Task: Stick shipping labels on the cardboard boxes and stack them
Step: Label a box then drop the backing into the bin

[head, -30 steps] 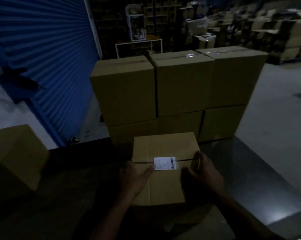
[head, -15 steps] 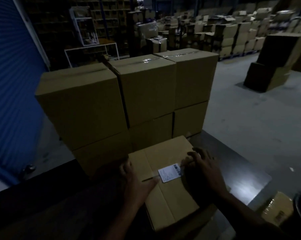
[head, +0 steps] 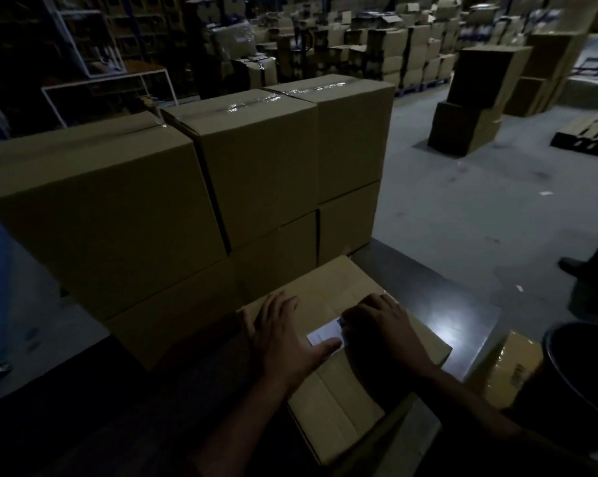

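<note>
Right now both hands lie flat on the small box (head: 335, 390) on the dark table (head: 462, 315): left hand (head: 284, 335) spread, thumb on the white label (head: 325, 335); right hand (head: 383, 325) pressing the label's far end. Stacked boxes (head: 187, 201) stand at twelve o'clock.

A small box (head: 328, 383) sits on the desk (head: 438, 297), near its front edge. A label (head: 325, 336) lies on top of the box. The left hand (head: 284, 342) rests on the box's left part and the right hand (head: 387, 330) on its right. Behind the box, past the desk's back edge, stands a stack of big boxes (head: 187, 201). A bin (head: 586, 370) stands right of the desk.
</note>
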`<state>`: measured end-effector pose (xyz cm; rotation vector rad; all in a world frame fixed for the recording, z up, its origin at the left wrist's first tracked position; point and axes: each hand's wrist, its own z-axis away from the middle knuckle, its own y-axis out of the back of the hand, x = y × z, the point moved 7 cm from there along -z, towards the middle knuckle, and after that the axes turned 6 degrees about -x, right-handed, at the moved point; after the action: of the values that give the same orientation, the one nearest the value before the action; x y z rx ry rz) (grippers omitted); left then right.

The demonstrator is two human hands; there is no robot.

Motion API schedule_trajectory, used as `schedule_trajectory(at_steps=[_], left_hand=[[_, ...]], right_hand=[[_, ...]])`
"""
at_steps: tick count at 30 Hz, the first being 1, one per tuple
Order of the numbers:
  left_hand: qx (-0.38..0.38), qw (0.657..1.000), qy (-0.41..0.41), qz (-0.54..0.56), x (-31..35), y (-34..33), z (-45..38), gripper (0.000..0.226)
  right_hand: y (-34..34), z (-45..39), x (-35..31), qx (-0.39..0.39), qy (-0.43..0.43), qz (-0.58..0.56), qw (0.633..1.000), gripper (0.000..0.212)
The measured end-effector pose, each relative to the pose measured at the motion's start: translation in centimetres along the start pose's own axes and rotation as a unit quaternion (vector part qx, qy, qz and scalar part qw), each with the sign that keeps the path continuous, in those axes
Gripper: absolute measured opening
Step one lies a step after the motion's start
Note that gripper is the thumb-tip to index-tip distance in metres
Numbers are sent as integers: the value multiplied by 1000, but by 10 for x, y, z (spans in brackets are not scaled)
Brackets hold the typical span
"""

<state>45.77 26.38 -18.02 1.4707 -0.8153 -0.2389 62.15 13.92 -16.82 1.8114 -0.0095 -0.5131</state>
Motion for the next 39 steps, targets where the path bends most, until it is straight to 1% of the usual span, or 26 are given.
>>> schedule_trajectory(at_steps=[4,8,12,15,17,19,21,23,24,27,29,31,33,35,37,39], left_hand=[[-5,1000,-4,12,2,2,1,124],[17,999,-16,34,3,2,3,121],[33,999,-21,30,4,2,3,122],[36,998,-23,40,3,4,4,119],[37,998,-26,40,3,6,4,117],[33,998,-23,39,3,5,4,116],[29,999,-18,41,3,5,3,115],[28,999,-17,36,2,6,3,114],[24,999,-15,31,2,6,3,115],[11,1000,-6,20,2,7,4,118],[4,1000,0,17,1,7,3,122],[-18,1000,6,11,0,6,0,133],[-69,998,4,4,-1,4,-9,147],[-138,990,-12,3,-1,5,-24,156],[-187,982,-30,13,0,8,-35,156],[-208,978,-32,7,1,10,-41,154]], right_hand=[[-8,-6,10,-18,-2,-19,1000,32],[1,-5,9,-2,-1,-41,999,21],[4,-11,0,-13,-2,-17,1000,28],[5,-12,4,-15,0,-41,999,28],[4,-11,6,-17,7,-62,998,32],[3,-12,5,-24,10,-55,998,36],[2,-12,5,-27,10,-58,998,31],[3,-11,5,-26,29,-73,997,20],[3,-11,5,-26,39,-75,996,18],[-1,-11,12,-21,23,-83,996,33],[-4,-11,11,-26,20,-77,996,39],[-3,-10,8,-44,34,-97,994,35],[-1,-8,9,-49,17,-126,991,26],[-1,3,15,-10,-30,-129,991,20],[-2,27,12,22,-82,-88,993,22],[0,50,-1,40,-107,-61,992,24]])
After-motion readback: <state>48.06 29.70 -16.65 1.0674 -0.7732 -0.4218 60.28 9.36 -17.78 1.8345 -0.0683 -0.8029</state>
